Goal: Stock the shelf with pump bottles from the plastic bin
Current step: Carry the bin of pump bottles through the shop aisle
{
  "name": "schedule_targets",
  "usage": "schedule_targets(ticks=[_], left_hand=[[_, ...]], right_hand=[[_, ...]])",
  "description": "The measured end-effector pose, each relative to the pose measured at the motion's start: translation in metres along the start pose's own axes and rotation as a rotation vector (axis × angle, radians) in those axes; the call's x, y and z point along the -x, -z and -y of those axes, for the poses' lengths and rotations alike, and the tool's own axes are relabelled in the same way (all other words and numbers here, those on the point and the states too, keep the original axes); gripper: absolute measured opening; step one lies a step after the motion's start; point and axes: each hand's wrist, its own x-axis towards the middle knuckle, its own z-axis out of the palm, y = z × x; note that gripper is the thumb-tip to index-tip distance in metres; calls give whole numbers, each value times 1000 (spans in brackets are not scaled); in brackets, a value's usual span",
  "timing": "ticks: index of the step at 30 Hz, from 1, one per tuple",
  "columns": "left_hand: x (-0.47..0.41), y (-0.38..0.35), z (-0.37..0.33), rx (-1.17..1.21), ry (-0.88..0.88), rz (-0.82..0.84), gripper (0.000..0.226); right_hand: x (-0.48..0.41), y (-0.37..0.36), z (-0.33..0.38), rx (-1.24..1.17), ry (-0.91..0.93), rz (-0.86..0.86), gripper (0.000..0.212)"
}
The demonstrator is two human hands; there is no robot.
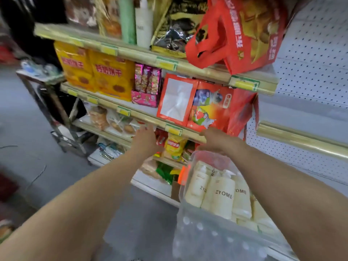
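Gold-edged shelf unit (197,69) stocked with snack packs (111,76). Clear plastic bin (207,240), lower right, with cream ZYOME pump bottles (223,196) lying inside. Left hand (146,140) — fingers straight, together, empty. Right hand (216,140) — at bin's far rim, finger state unclear.

This is a small shop, a grocery or convenience store by the look of it. A tiered shelving rack (207,71) with gold-coloured front rails carries packaged goods, and a red gift box (188,102) stands on its middle tier. Yellow price labels (244,84) are clipped along the rails above and below that box. Left of the box sit a pink snack carton (146,87) and large yellow biscuit bags (111,76). Above it is a red tote bag (235,32), and below it a yellow crisp bag (174,147). Right of the box runs a white perforated back panel (316,59).
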Motion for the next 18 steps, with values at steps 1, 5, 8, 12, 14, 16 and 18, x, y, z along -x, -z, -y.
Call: schedule_targets(ticks=[1,5,8,12,14,16,18], left_hand=[[3,22,16,-35,21,-50,97],[20,111,80,-129,170,-207,82],[29,168,134,-119,289,-344,80],[28,226,209,-136,402,-446,73],[23,244,242,-176,434,-478,72],[12,258,280,-208,465,-492,72],[-1,268,315,-215,508,-501,74]], right_hand=[[-9,17,24,10,72,-50,68],[-39,84,118,-21,293,-208,79],[-61,126,185,-69,427,-316,82],[-96,162,273,-119,553,-408,78],[-116,173,318,-149,609,-407,75],[-140,181,367,-167,657,-401,72],[-164,190,410,-186,690,-388,73]])
